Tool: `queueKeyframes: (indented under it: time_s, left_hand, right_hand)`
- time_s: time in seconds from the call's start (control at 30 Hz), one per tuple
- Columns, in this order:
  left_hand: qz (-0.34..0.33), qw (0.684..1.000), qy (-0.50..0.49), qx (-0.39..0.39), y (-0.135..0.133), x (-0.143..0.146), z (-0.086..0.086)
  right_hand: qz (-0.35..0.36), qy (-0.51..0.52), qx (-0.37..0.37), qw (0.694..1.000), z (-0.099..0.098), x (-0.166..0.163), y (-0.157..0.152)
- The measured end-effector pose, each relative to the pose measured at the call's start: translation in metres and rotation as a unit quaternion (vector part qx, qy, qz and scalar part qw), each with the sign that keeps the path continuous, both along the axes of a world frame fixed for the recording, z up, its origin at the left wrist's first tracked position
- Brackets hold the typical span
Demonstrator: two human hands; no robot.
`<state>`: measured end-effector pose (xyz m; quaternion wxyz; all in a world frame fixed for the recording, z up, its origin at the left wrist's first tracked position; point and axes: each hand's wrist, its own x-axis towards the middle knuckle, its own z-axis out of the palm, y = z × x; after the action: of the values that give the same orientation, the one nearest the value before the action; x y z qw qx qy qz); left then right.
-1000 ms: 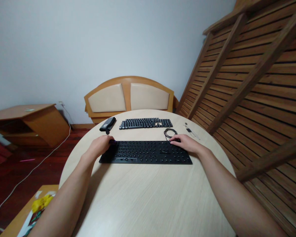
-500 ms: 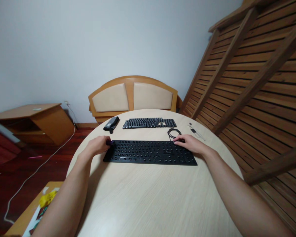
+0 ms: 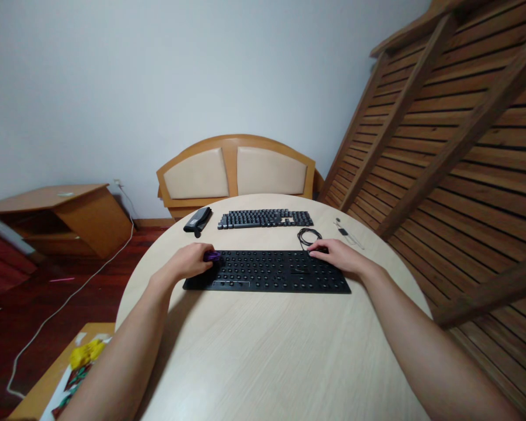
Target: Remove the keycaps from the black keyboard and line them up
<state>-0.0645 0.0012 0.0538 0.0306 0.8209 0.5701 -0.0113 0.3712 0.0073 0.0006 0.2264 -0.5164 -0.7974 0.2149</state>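
Observation:
A black keyboard (image 3: 263, 275) without its keycaps lies flat across the table, its rows of bare switches showing. My left hand (image 3: 190, 260) is closed on a small purple brush (image 3: 213, 256), which touches the switches near the upper left corner. The brush's handle is hidden in the fingers. At the far right edge, my right hand (image 3: 335, 255) grips the keyboard, fingertips by the place where its coiled black cable (image 3: 309, 235) comes out. Behind the keyboard, the loose dark keycaps (image 3: 254, 218) stand laid out in rows.
A folded black pouch (image 3: 198, 220) lies at the back left of the round table (image 3: 263, 351). Thin wire tools (image 3: 350, 235), perhaps a keycap puller, lie to the right. A wooden headboard (image 3: 236, 166) stands behind, and a slatted wooden frame (image 3: 456, 146) leans at the right.
My left hand has moved to the right along the keyboard's upper edge with the brush, and more of the purple shows. My right hand has stayed in place.

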Motion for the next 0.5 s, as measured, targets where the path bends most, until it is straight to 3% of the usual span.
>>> queueKeyframes:
  time_s: [0.5]
  left_hand:
    - [-0.166, 0.979, -0.068, 0.094, -0.006, 0.056, -0.028]
  right_hand:
    - [-0.001, -0.011, 0.003, 1.0, 0.004, -0.003, -0.004]
